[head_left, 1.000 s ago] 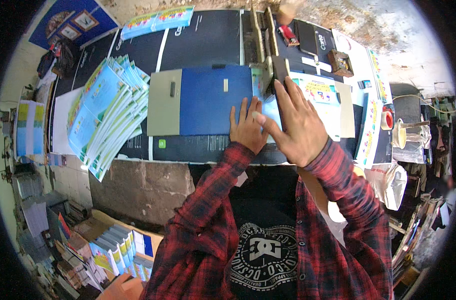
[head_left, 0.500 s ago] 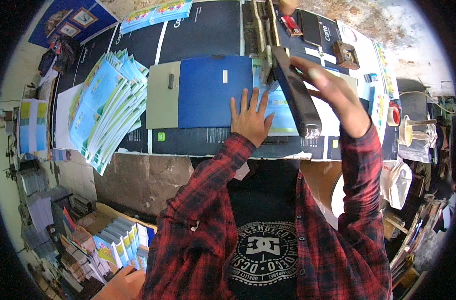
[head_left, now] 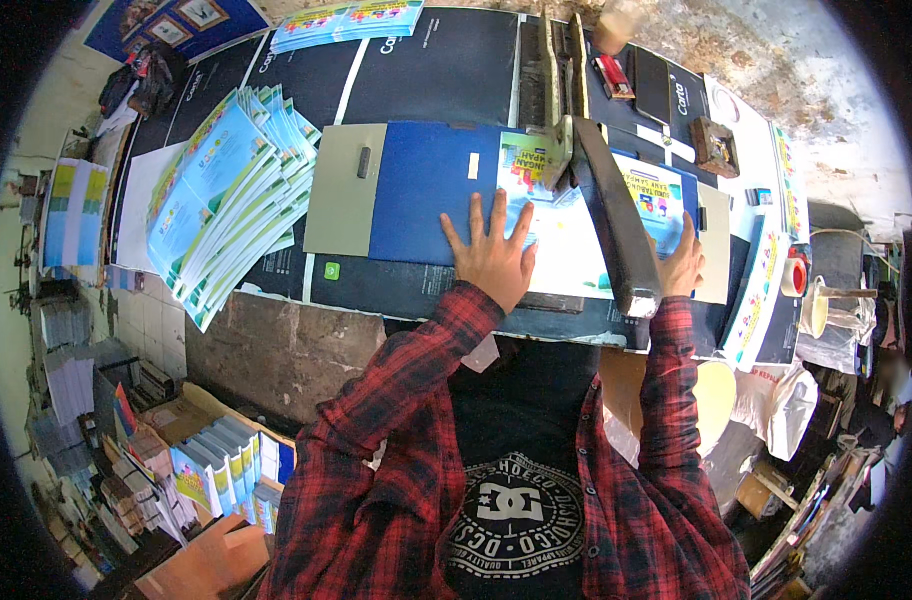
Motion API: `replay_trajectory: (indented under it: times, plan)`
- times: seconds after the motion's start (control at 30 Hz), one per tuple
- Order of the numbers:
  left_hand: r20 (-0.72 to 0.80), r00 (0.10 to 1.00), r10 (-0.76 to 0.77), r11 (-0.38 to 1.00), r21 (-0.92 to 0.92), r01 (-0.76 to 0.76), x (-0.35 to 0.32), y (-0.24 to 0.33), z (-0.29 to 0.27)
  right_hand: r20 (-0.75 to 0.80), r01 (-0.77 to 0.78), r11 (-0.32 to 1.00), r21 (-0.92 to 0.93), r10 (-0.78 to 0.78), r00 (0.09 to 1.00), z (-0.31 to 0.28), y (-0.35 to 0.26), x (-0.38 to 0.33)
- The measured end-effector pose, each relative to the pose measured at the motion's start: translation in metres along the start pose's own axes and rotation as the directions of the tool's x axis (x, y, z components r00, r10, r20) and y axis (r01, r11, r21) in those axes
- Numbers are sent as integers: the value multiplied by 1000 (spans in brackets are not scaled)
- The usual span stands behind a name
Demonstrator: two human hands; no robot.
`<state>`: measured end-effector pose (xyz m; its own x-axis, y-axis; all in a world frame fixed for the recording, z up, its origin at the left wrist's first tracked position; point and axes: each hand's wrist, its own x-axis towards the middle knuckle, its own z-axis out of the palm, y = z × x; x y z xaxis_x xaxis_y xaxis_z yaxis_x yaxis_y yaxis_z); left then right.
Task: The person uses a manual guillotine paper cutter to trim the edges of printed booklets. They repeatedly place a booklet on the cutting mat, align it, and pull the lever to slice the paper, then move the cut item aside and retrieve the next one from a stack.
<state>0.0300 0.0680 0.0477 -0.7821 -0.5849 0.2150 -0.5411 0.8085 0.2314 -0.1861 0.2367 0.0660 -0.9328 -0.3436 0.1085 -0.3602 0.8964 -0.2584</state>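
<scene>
A printed cover sheet (head_left: 566, 235) in light blue and white lies across a blue board (head_left: 411, 190) with grey end panels. My left hand (head_left: 491, 252) rests flat on the board and the sheet's left edge, fingers spread. Over the sheet runs the dark lever (head_left: 616, 215) of a lever-arm paper cutter, its metal frame (head_left: 566, 70) extending to the back. My right hand (head_left: 682, 268) is just right of the lever's near end, fingers extended along the sheet's right side. The lever hides the middle of the sheet.
A fanned stack of printed sheets (head_left: 216, 200) lies at left, another stack (head_left: 351, 22) at the back. Right of the board are a narrow printed strip (head_left: 759, 295), a tape roll (head_left: 794, 276), a small wooden block (head_left: 714, 147) and a dark phone-like slab (head_left: 652, 85).
My right hand has left the lever and come down to the sheet's right side. My left hand stays on the board. The whole view has shifted slightly.
</scene>
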Motion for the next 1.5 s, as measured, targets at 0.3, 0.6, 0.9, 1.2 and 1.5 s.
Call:
replay_trajectory:
  times: [0.3,0.6,0.9,1.2,1.5]
  plan:
    - [38,999,-33,999,33,31,-5,-19,-4,-57,79,996,-28,-81,995,9,-24,-16]
    - [80,994,-68,997,29,66,-5,-19,-6,-343,699,659,277,-611,713,-140,-120,17]
    - [23,996,-84,996,-6,84,-8,-19,6,104,728,636,257,-767,633,-144,-172,-63]
    - [34,996,-84,996,-30,85,-5,-20,-2,-18,695,674,250,-715,699,-69,-138,-98]
    - [-66,962,-264,938,-249,240,10,-30,-10,-56,497,726,475,-539,840,-102,-94,13]
